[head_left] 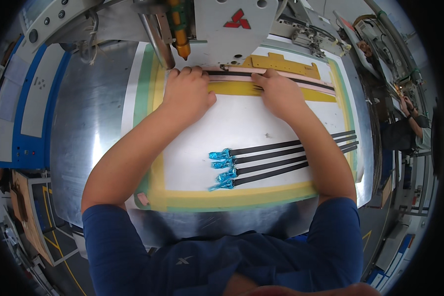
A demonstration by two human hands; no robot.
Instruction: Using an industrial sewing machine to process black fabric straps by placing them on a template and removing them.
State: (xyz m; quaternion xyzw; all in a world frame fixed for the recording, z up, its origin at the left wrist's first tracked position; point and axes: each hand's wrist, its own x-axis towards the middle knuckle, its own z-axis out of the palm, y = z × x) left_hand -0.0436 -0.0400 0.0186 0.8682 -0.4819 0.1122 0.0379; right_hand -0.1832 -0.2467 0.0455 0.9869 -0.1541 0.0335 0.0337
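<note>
A narrow black strap lies lengthwise along a pink strip on a yellow template, at the far side of the white work surface. My left hand is at the strap's left end, its fingers bent and pressed together over it; the fingertips are partly hidden. Farther right, my right hand pinches at the same strap with thumb and fingers closed. Nearer to me, several black straps lie side by side, their left ends fitted with pieces in blue plastic wrap. My right forearm crosses over them.
A white sewing machine head stands just beyond my hands, with an orange-tipped nozzle above my left fingers. A yellow notched plate lies behind the strap. Green and yellow tape edges the board. At the right, another person's hand shows.
</note>
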